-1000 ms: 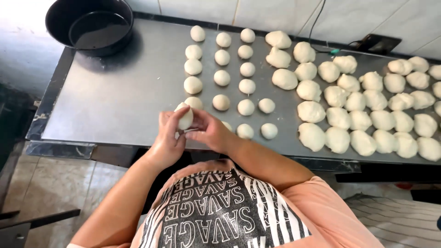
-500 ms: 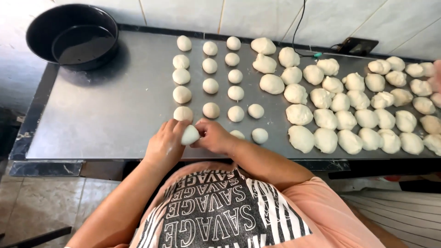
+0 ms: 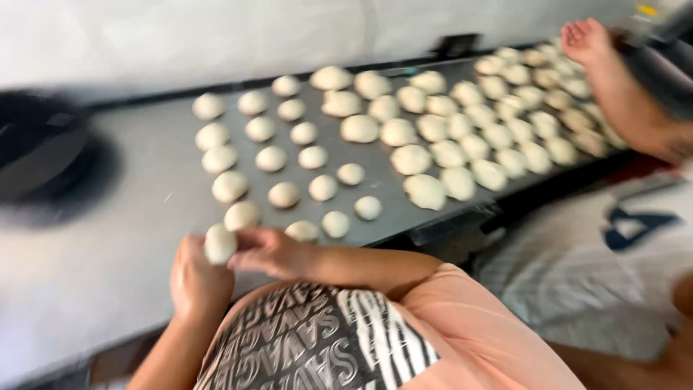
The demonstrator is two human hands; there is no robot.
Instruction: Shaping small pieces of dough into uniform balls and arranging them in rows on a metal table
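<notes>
Pinching dough ball (image 3: 219,243) in both grips, left hand (image 3: 195,278), right hand (image 3: 268,251) | at tray (image 3: 108,245) near edge | bare metal leftward

I see one small, pale, roughly round dough ball (image 3: 219,243), smooth and a little blurred. It sits upright above the near edge of the metal table (image 3: 115,238), just short of the nearest row of dough balls (image 3: 281,162).
</notes>
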